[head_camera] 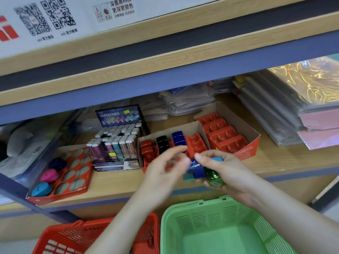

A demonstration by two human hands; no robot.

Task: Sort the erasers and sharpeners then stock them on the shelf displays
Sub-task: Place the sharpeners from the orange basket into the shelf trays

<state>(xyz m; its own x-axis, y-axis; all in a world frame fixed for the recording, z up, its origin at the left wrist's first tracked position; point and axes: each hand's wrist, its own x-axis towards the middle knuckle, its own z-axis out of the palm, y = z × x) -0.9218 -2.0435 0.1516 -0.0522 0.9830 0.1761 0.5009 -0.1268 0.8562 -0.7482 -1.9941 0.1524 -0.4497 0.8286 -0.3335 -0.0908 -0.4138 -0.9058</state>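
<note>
At shelf edge (117,186), glossy blue, green sharpeners (197,171)

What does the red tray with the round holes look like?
The red display tray looks like cardboard, with rows of oval holes in its top. It lies on the wooden shelf, at the left. Three rounded sharpeners sit in its left column: the dark blue sharpener, the pink sharpener and the light blue sharpener. The other holes are empty.
</note>
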